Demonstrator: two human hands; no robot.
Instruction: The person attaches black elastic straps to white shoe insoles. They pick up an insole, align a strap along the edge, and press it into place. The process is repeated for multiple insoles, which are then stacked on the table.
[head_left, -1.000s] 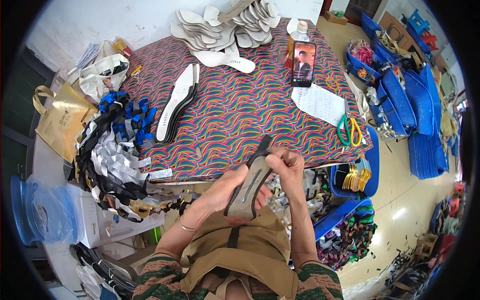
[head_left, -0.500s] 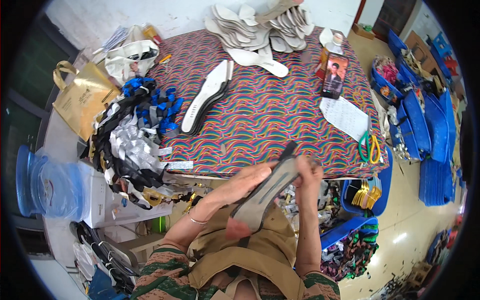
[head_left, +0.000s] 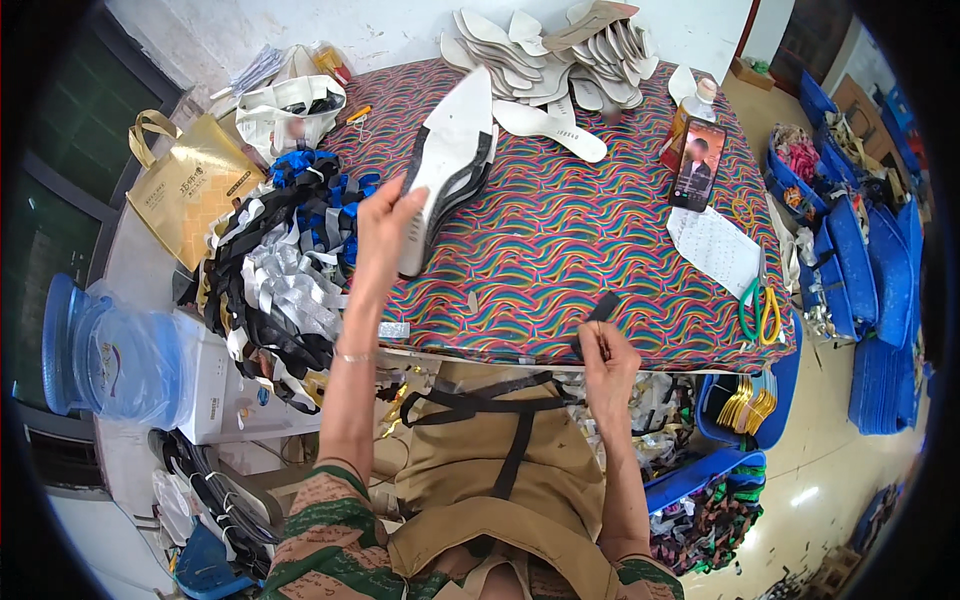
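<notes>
In the head view, a white, pointed shoe insole with black edging (head_left: 455,140) is gripped near its narrow end by the left hand (head_left: 388,222), the thumb laid across its upper face and the fingers curled at its left edge. It is held over a stack of dark-edged insoles (head_left: 474,188) on the counter (head_left: 560,245), which is covered in rainbow-wave cloth; whether the two touch cannot be told. A narrow black fabric strip (head_left: 604,306) is pinched between the thumb and bent fingers of the right hand (head_left: 609,362), at the counter's front edge, its free end pointing away from the body. More black banding (head_left: 480,402) is draped over the brown apron (head_left: 545,445) (whether it is joined to the pinched strip cannot be made out). Scissors with green and yellow handles (head_left: 769,317) are laid near the right corner.
</notes>
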